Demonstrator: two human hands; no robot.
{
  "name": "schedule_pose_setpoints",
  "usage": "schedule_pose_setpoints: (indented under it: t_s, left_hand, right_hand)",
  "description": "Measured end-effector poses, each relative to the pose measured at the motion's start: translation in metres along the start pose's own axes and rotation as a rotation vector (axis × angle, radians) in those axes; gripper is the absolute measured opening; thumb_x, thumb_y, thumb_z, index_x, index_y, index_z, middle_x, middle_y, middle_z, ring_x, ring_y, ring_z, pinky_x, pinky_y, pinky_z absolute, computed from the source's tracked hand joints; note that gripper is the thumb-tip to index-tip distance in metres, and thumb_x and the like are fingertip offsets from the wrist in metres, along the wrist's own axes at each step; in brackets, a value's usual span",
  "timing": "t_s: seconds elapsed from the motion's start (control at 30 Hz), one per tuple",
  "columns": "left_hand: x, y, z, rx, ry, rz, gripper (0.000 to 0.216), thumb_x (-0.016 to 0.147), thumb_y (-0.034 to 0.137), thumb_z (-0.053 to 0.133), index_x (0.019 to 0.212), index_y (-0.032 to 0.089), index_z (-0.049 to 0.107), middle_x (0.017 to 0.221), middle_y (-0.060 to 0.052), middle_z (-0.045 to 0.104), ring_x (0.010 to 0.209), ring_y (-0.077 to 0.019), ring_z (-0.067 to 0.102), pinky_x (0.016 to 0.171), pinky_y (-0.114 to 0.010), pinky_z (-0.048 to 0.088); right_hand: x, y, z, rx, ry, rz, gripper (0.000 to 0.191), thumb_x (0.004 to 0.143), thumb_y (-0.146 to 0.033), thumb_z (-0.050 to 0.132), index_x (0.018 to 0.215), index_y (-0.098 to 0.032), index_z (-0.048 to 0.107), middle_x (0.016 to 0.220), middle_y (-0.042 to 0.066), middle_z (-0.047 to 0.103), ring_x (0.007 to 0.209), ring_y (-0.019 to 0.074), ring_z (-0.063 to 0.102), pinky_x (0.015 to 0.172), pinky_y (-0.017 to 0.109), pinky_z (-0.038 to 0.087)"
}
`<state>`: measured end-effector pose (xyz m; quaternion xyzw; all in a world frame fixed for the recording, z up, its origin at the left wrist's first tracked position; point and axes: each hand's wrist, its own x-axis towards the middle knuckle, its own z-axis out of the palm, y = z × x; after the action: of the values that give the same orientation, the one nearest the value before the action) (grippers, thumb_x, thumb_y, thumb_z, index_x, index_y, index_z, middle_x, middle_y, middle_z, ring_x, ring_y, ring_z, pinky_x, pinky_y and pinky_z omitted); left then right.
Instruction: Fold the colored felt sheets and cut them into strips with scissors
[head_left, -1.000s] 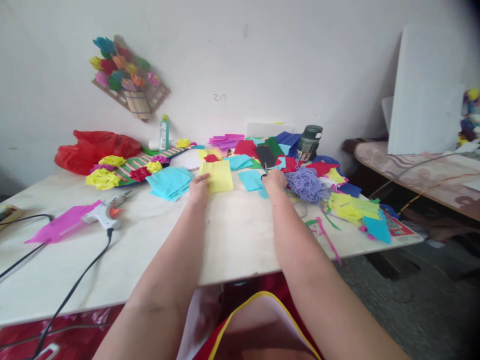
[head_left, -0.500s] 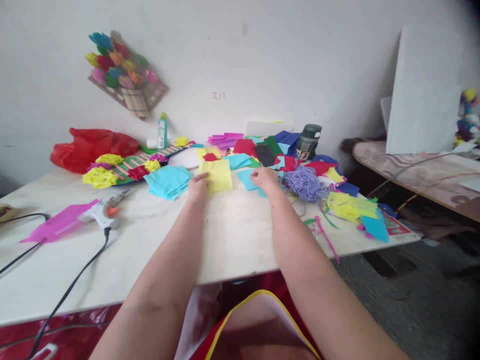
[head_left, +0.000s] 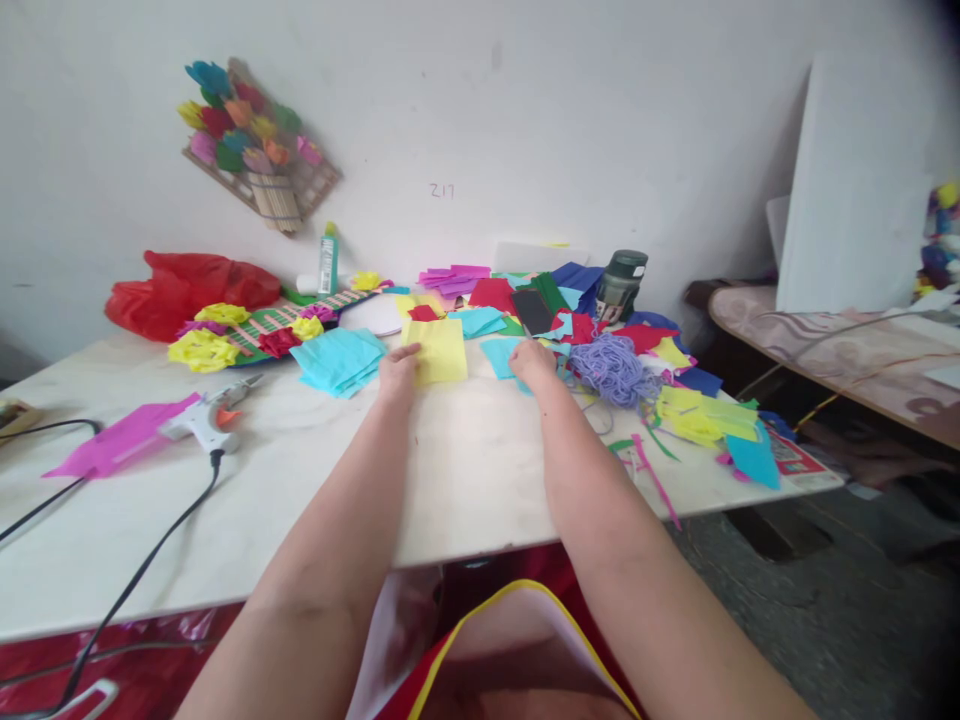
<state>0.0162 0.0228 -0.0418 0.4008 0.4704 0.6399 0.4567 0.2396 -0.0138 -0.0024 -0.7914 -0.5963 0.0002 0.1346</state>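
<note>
My left hand [head_left: 397, 372] lies at the near left corner of a yellow paper sheet [head_left: 441, 348] on the white table [head_left: 465, 470], with fingertips closed on its edge. My right hand [head_left: 534, 362] rests with curled fingers on the near right part of a cyan paper sheet [head_left: 499, 354], just right of the yellow one. A heap of purple yarn [head_left: 615, 366] lies close to the right of that hand. Whether anything else is inside the right hand is hidden.
A stack of cyan sheets [head_left: 337, 362] lies left of the yellow sheet. A white glue gun [head_left: 204, 420] with a black cable and a pink sheet [head_left: 120, 442] lie at the left. Coloured paper scraps [head_left: 705, 418], a green flask [head_left: 621, 280] and a red bag [head_left: 187, 290] crowd the back.
My right hand moved left from beside the yarn onto the cyan sheet; the dark object seen at its fingers earlier no longer shows. The left hand stays on the yellow sheet.
</note>
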Motion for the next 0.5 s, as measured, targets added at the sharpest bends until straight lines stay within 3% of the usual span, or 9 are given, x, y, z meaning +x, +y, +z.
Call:
schedule_pose_setpoints:
  t_s: [0.17, 0.3, 0.5]
  left_hand:
    - [0.002, -0.002, 0.000, 0.010, 0.020, 0.006, 0.039, 0.049, 0.011, 0.052, 0.084, 0.013, 0.069, 0.066, -0.002, 0.063, 0.058, -0.0132, 0.057, 0.060, -0.025, 0.046]
    - [0.004, -0.004, 0.000, 0.012, 0.015, 0.011, 0.038, 0.049, 0.012, 0.053, 0.083, 0.014, 0.069, 0.064, -0.002, 0.062, 0.059, -0.0138, 0.058, 0.061, -0.026, 0.047]
    - [0.002, -0.002, 0.001, 0.006, 0.005, 0.001, 0.038, 0.049, 0.012, 0.052, 0.083, 0.015, 0.069, 0.062, -0.001, 0.061, 0.058, -0.0140, 0.058, 0.059, -0.025, 0.046]
  right_hand:
    - [-0.006, 0.002, -0.005, -0.028, 0.099, -0.051, 0.029, 0.077, -0.013, 0.051, 0.098, -0.020, 0.070, 0.105, 0.009, 0.067, 0.106, 0.0258, 0.054, 0.088, 0.035, 0.037]
    - [-0.011, 0.003, -0.006, -0.091, 0.117, -0.010, 0.030, 0.077, -0.016, 0.051, 0.101, -0.013, 0.069, 0.109, 0.015, 0.064, 0.111, 0.0301, 0.047, 0.091, 0.041, 0.034]
    - [-0.004, 0.004, 0.005, -0.060, 0.120, 0.019, 0.032, 0.081, -0.013, 0.044, 0.101, -0.011, 0.068, 0.111, 0.017, 0.062, 0.110, 0.0292, 0.048, 0.089, 0.039, 0.036]
